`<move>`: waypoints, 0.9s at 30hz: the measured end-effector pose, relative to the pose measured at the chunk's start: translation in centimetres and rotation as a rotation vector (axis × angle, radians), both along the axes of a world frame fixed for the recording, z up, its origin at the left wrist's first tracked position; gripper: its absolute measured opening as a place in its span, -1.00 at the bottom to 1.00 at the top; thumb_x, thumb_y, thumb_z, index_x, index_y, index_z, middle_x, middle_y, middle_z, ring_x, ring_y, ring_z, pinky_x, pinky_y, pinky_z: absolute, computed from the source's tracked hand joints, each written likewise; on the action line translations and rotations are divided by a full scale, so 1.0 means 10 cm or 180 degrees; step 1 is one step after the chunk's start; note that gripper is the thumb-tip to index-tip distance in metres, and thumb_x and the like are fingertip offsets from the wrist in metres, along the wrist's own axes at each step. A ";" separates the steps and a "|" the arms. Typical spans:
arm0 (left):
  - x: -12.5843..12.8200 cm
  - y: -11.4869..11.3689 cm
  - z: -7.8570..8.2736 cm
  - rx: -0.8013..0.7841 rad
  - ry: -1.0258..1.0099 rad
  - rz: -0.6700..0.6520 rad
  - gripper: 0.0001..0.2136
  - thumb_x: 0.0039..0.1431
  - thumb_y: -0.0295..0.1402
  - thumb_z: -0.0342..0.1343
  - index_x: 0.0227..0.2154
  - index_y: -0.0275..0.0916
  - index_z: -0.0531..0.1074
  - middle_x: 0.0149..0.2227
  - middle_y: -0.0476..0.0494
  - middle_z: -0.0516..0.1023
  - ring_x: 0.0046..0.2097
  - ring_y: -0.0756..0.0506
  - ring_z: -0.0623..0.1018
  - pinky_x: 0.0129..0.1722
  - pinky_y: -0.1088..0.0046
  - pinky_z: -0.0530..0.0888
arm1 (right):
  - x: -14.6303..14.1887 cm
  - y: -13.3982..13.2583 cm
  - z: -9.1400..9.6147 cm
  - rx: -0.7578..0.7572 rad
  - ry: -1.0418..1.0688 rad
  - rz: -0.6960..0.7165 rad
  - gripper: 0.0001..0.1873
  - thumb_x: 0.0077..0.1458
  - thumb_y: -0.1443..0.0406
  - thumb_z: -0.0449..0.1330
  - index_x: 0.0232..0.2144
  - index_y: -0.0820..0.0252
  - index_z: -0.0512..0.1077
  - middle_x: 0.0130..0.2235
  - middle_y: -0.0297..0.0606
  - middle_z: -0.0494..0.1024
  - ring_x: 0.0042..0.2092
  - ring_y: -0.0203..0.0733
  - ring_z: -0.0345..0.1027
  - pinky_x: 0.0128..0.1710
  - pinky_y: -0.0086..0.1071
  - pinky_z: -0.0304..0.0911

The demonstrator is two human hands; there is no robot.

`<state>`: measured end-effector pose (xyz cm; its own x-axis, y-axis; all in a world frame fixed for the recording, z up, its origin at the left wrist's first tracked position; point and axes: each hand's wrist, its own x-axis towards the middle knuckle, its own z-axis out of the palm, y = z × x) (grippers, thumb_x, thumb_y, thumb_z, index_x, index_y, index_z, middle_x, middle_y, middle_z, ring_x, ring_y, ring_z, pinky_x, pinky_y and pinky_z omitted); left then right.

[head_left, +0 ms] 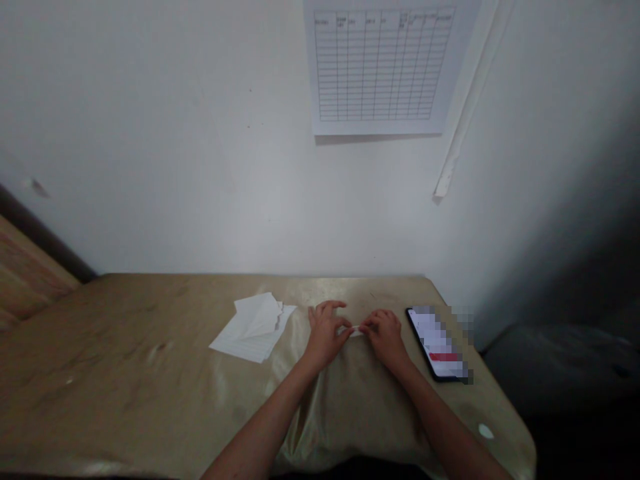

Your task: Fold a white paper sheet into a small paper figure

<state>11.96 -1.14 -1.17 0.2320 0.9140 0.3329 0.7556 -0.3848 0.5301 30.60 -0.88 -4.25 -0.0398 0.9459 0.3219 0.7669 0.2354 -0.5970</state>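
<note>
A small white strip of paper (356, 331) stretches between my two hands, low over the brown covered table. My left hand (326, 330) pinches its left end between thumb and index finger, with the other fingers raised. At the right end, the fingers of my right hand (384, 333) are bunched closed on the strip. To the left of my hands lie several loose white paper sheets (250, 330), overlapping, the upper one with a torn edge.
A phone (437, 343) with a lit, partly blurred screen lies right of my right hand. A white scrap (485, 431) sits near the table's (150, 387) right front edge. On the wall behind hangs a printed grid sheet (380, 73). A wooden panel (30, 273) stands at far left.
</note>
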 end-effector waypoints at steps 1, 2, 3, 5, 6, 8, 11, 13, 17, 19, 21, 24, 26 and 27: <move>0.00 0.00 0.00 0.0016 0.0010 0.0001 -0.98 0.11 -0.33 0.36 -0.39 -0.05 0.66 0.18 -0.09 0.46 0.26 -0.29 0.29 0.35 -0.31 -0.11 | 0.00 0.00 0.00 -0.0014 -0.0010 0.0011 -0.93 0.14 0.31 0.29 -0.40 0.08 0.56 -0.19 -0.24 0.59 0.04 -0.01 0.31 0.16 -0.13 0.05; 0.00 -0.01 0.00 0.0030 0.0016 0.0000 -0.98 0.11 -0.34 0.36 -0.39 -0.05 0.66 0.17 -0.09 0.46 0.26 -0.29 0.29 0.35 -0.32 -0.12 | 0.01 0.00 0.00 -0.0019 -0.0020 0.0018 -0.93 0.14 0.31 0.29 -0.40 0.07 0.56 -0.20 -0.24 0.59 0.04 -0.01 0.32 0.16 -0.13 0.05; 0.00 -0.01 0.01 0.0033 0.0016 -0.0002 -0.97 0.10 -0.35 0.37 -0.40 -0.05 0.66 0.17 -0.09 0.46 0.26 -0.29 0.30 0.35 -0.32 -0.13 | 0.02 0.00 0.00 -0.0019 -0.0028 0.0018 -0.93 0.14 0.30 0.29 -0.40 0.07 0.56 -0.19 -0.24 0.59 0.04 0.00 0.32 0.16 -0.12 0.05; -0.01 -0.01 0.01 0.0003 -0.0009 0.0008 -0.96 0.09 -0.36 0.37 -0.41 -0.05 0.66 0.17 -0.09 0.47 0.26 -0.29 0.30 0.35 -0.31 -0.13 | 0.03 -0.01 0.02 -0.0024 -0.0020 0.0004 -0.93 0.14 0.27 0.30 -0.40 0.06 0.57 -0.19 -0.23 0.59 0.05 0.02 0.31 0.17 -0.08 0.03; -0.01 -0.01 0.01 -0.0025 -0.0035 0.0022 -0.95 0.08 -0.37 0.38 -0.41 -0.05 0.66 0.17 -0.09 0.47 0.26 -0.29 0.30 0.35 -0.31 -0.12 | 0.04 -0.02 0.03 -0.0031 0.0000 0.0014 -0.92 0.14 0.24 0.31 -0.40 0.06 0.57 -0.19 -0.23 0.59 0.05 0.03 0.31 0.18 -0.07 0.02; -0.03 -0.01 0.00 -0.0076 -0.0100 0.0052 -0.94 0.06 -0.38 0.39 -0.42 -0.06 0.66 0.16 -0.09 0.48 0.25 -0.29 0.30 0.35 -0.29 -0.09 | 0.05 -0.02 0.05 -0.0055 0.0058 0.0089 -0.91 0.13 0.22 0.33 -0.41 0.05 0.58 -0.17 -0.24 0.60 0.05 0.03 0.31 0.20 -0.04 0.00; -0.04 0.01 -0.01 -0.0090 -0.0188 0.0059 -0.94 0.04 -0.37 0.40 -0.44 -0.06 0.66 0.15 -0.10 0.49 0.24 -0.30 0.30 0.35 -0.27 -0.05 | 0.05 -0.02 0.04 -0.0101 0.0138 0.0181 -0.91 0.12 0.24 0.33 -0.44 0.06 0.57 -0.18 -0.25 0.60 0.04 0.01 0.33 0.19 -0.06 0.00; -0.04 0.02 -0.02 -0.0076 -0.0229 0.0041 -0.95 0.03 -0.36 0.41 -0.44 -0.05 0.67 0.15 -0.09 0.49 0.24 -0.30 0.30 0.34 -0.25 -0.03 | 0.05 -0.01 0.02 -0.0105 0.0145 0.0163 -0.91 0.11 0.27 0.32 -0.44 0.07 0.55 -0.20 -0.25 0.61 0.02 0.00 0.34 0.17 -0.08 0.03; -0.04 0.04 -0.01 -0.0093 -0.0265 0.0003 -0.94 0.03 -0.36 0.41 -0.45 -0.04 0.67 0.17 -0.09 0.48 0.26 -0.30 0.29 0.35 -0.23 -0.02 | 0.06 -0.01 0.01 -0.0052 0.0113 0.0147 -0.95 0.11 0.33 0.28 -0.40 0.08 0.54 -0.19 -0.25 0.60 0.02 -0.02 0.35 0.16 -0.11 0.05; -0.04 0.05 0.00 -0.0108 -0.0283 0.0006 -0.94 0.03 -0.37 0.40 -0.45 -0.04 0.67 0.17 -0.09 0.48 0.26 -0.31 0.28 0.35 -0.22 -0.01 | 0.06 -0.02 0.02 -0.0047 0.0082 0.0166 -0.93 0.11 0.35 0.27 -0.40 0.07 0.54 -0.19 -0.26 0.60 0.03 -0.02 0.34 0.17 -0.10 0.05; -0.05 0.05 0.01 -0.0119 -0.0284 0.0010 -0.95 0.03 -0.36 0.40 -0.46 -0.05 0.67 0.17 -0.09 0.48 0.26 -0.31 0.28 0.35 -0.23 -0.02 | 0.07 -0.02 0.04 -0.0042 0.0051 0.0177 -0.91 0.10 0.36 0.27 -0.41 0.07 0.55 -0.19 -0.26 0.60 0.03 -0.01 0.33 0.17 -0.09 0.04; -0.06 0.06 0.01 -0.0137 -0.0260 0.0030 -0.95 0.03 -0.35 0.41 -0.45 -0.04 0.67 0.17 -0.08 0.48 0.26 -0.31 0.28 0.35 -0.25 -0.05 | 0.08 -0.02 0.07 -0.0026 0.0051 0.0057 -0.93 0.10 0.31 0.30 -0.44 0.08 0.56 -0.21 -0.23 0.59 0.03 0.01 0.33 0.17 -0.08 0.04; -0.07 0.06 0.01 -0.0145 -0.0254 0.0052 -0.95 0.04 -0.35 0.40 -0.44 -0.03 0.67 0.17 -0.08 0.48 0.27 -0.30 0.27 0.35 -0.25 -0.08 | 0.10 -0.02 0.08 -0.0023 0.0083 -0.0072 -0.91 0.08 0.28 0.33 -0.47 0.08 0.56 -0.24 -0.23 0.59 0.01 0.02 0.34 0.17 -0.07 0.03; -0.07 0.06 0.01 -0.0150 -0.0256 0.0063 -0.95 0.04 -0.35 0.40 -0.44 -0.03 0.67 0.17 -0.07 0.47 0.27 -0.30 0.27 0.35 -0.25 -0.08 | 0.10 -0.02 0.09 -0.0021 0.0106 -0.0121 -0.90 0.07 0.26 0.35 -0.48 0.08 0.57 -0.25 -0.24 0.60 0.00 0.03 0.35 0.17 -0.06 0.02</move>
<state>11.25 -0.52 -1.11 0.1880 0.9332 0.3062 0.7171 -0.3434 0.6065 31.61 -1.04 -3.35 0.0067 0.9486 0.3163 0.7549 0.2026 -0.6237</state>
